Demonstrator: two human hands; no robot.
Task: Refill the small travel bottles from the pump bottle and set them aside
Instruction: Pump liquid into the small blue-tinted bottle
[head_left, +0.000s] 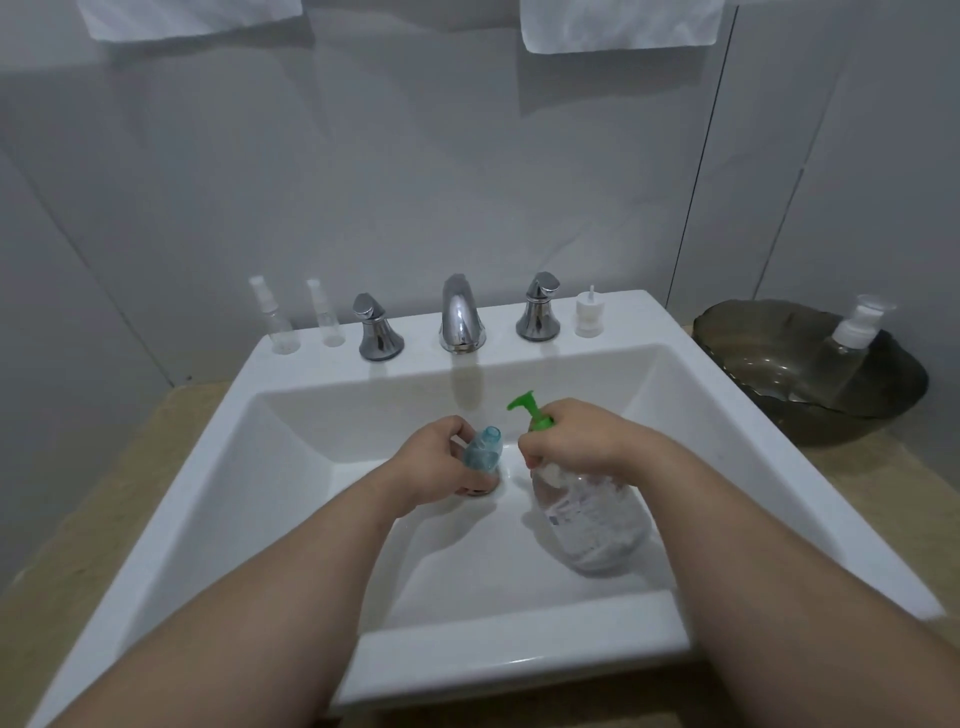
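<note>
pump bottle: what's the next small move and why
Probably bring the nozzle over the open mouth of the blue bottle before pumping. The right hand grips the pump bottle at its neck, the left hand holds the blue bottle beside it in the sink, and the nozzle points that way but is not yet over the mouth.

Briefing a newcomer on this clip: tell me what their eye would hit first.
The clear plastic pump bottle with the bright green pump, gripped by the right hand inside the white ceramic sink, stands out first. Just left of it, the left hand holds a small pale blue travel bottle with its neck open. At far right, a dark smoked-glass bowl holds a clear white-capped bottle.
</note>
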